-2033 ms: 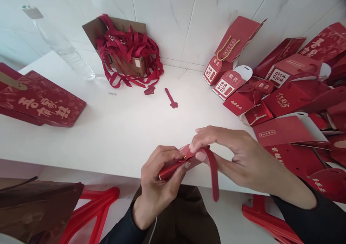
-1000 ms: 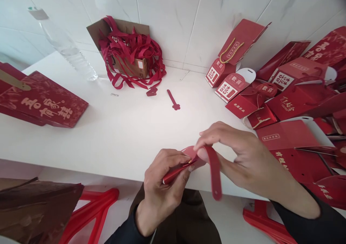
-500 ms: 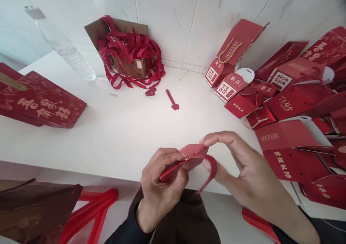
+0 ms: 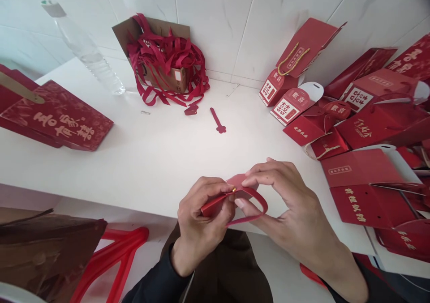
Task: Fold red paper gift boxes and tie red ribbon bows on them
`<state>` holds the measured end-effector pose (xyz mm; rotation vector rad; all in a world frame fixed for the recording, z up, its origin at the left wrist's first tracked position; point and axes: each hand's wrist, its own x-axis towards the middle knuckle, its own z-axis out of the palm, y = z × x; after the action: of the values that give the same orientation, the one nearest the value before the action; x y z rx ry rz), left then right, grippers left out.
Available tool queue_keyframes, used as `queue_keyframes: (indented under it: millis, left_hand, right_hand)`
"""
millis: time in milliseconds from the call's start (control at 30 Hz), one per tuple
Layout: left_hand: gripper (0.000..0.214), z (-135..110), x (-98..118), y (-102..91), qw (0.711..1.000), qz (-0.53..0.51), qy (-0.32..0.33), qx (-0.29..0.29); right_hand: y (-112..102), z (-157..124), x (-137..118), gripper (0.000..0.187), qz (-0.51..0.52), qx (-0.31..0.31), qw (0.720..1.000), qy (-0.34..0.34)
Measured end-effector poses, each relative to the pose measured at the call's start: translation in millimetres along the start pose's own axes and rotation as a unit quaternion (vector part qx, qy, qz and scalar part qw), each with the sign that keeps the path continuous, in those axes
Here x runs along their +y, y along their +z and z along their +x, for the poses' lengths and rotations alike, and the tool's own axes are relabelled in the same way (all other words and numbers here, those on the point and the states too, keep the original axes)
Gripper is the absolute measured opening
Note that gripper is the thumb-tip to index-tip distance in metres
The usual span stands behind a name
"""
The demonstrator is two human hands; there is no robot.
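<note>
Near the table's front edge, my left hand (image 4: 204, 209) is closed around a red paper gift box (image 4: 212, 206), pinching it beside a small brass-coloured fastener (image 4: 234, 189). From that fastener a red strap (image 4: 264, 202) curves out in a loop to the right and back under. My right hand (image 4: 285, 204) reaches in from the right, its index finger and thumb closing on the strap close to the fastener. Part of the box is hidden by my fingers.
A cardboard box (image 4: 183, 80) overflows with red ribbons (image 4: 161, 54). A clear bottle (image 4: 90, 57) stands left of it. Flower-ended red strip (image 4: 217, 121) and small red piece (image 4: 191, 109) lie mid-table. Several red gift boxes (image 4: 289, 106) crowd the right; another gift box (image 4: 67, 119) is left.
My right hand has moved left, fingertips coming in towards the fastener. The strap's loose end has swung inward beneath the box, making a fuller loop. My left hand keeps its grip.
</note>
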<state>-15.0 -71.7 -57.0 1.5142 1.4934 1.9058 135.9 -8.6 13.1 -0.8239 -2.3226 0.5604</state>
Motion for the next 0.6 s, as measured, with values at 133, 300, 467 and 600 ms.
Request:
queue_keyframes:
  millis: [133,300,467,600]
  left_hand:
    - [0.022,0.9,-0.8,-0.1,1.000,-0.003,-0.003,-0.008]
    - [0.022,1.2,-1.2,-1.4,1.000,-0.020,-0.002,-0.013]
    - [0.021,1.0,-1.6,-2.1,1.000,-0.022,-0.004,-0.014]
    - [0.025,0.5,-1.3,-2.7,1.000,-0.023,0.002,-0.020]
  right_hand:
    - [-3.5,0.9,2.5,0.018,0.030,-0.029,0.999,0.031]
    - [-3.1,4.0,8.2,0.015,0.053,-0.033,0.998,0.027]
    - [-0.6,1.4,9.5,0.024,0.023,-0.027,0.999,-0.004]
    - [0.6,0.8,10.2,0.022,0.019,-0.019,1.000,-0.006]
